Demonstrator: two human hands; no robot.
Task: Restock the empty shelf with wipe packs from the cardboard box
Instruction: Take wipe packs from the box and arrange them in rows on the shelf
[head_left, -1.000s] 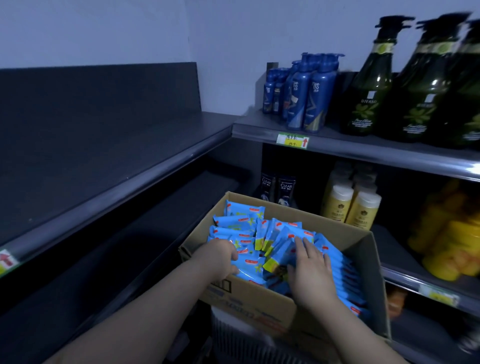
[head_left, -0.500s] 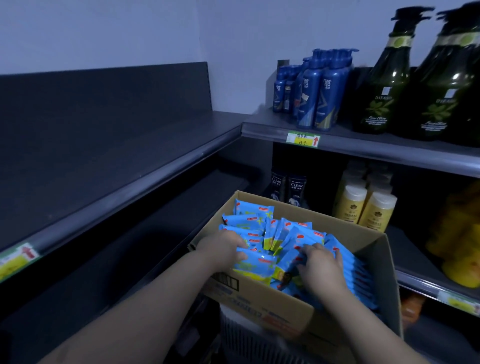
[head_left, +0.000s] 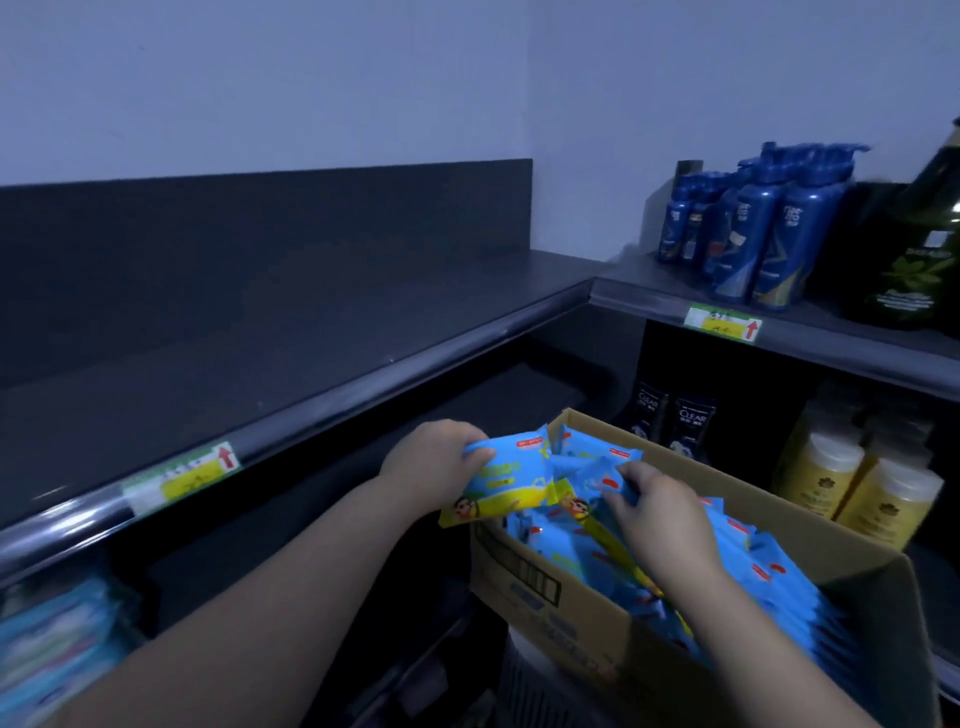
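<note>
In the head view the restocking looks barely begun. The shelf (head_left: 270, 312), up and to the left of the box (head_left: 566, 618), shows no packs on its dark top. The left hand (head_left: 431, 457) grips one pack (head_left: 501, 483) by its upper edge and holds it at the box's near left corner, just above the rim and well short of the shelf. The right hand (head_left: 660, 506) is inside the box, fingers curled round a second pack (head_left: 602, 475) that sits among the rest. The other packs (head_left: 769, 571) fill the box nearly to its rim, so by my reckoning almost all the work is left: carry these two up and left to the shelf, set them down, then empty the box. Below and far left of the box, something pale blue (head_left: 52, 649) is too blurred to name.
</note>
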